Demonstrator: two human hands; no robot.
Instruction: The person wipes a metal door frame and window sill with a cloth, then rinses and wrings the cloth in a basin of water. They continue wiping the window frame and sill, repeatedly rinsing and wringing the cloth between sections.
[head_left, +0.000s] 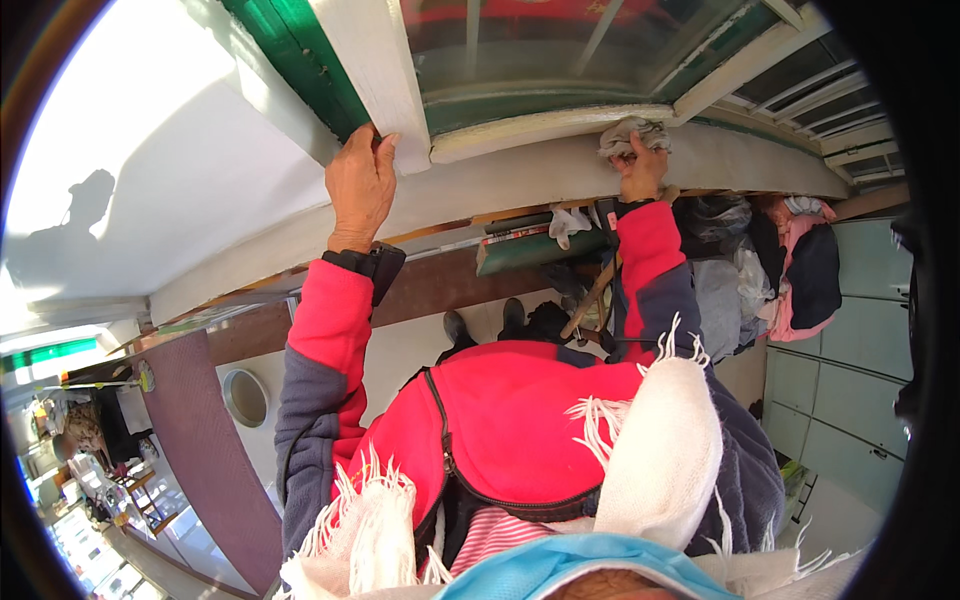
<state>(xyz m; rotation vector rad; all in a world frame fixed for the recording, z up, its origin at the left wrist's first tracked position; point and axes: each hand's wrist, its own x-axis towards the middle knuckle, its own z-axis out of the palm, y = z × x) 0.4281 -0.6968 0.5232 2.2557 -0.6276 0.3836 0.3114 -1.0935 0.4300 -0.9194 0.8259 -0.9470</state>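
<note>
My left hand (362, 184) is raised to the white-painted window frame (379, 79), its thumb on the frame's lower corner and its fingers curled round the edge beside a green strip (300, 64). In my right hand (642, 171) is a crumpled grey cloth (621, 137), pressed against the bottom rail (547, 129) of the glazed window near its right end. Above the rail, the glass pane (532, 71) reflects something red. Below both hands runs a pale sill (517, 176). Black straps with small devices are on both wrists.
Under the sill, a wooden stick (589, 300) leans near a green box-like object (536, 251). Plastic bags and clothes (806, 277) are heaped at right, beside pale green cabinets (859, 322). A round metal basin (246, 397) stands on the floor to the left.
</note>
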